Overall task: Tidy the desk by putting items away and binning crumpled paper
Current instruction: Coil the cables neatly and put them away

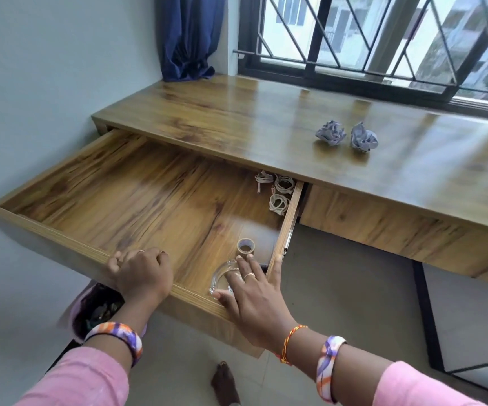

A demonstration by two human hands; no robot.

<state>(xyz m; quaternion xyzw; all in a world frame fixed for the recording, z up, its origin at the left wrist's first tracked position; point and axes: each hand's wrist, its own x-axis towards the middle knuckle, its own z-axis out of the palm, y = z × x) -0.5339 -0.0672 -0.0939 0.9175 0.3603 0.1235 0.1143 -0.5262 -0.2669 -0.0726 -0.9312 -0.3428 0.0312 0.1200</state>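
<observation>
A wide wooden drawer stands pulled out below the desk top. My left hand grips the drawer's front edge with curled fingers. My right hand reaches into the drawer's front right corner, its fingers spread flat over a clear glass dish. A small roll of brown tape stands just beyond the fingertips. Several coiled white cables lie at the back right of the drawer. Two crumpled paper balls sit side by side on the desk top.
A barred window runs along the back of the desk, with a blue curtain bunched in the left corner. A second drawer front to the right is closed. A bin with a purple liner stands on the floor under the open drawer.
</observation>
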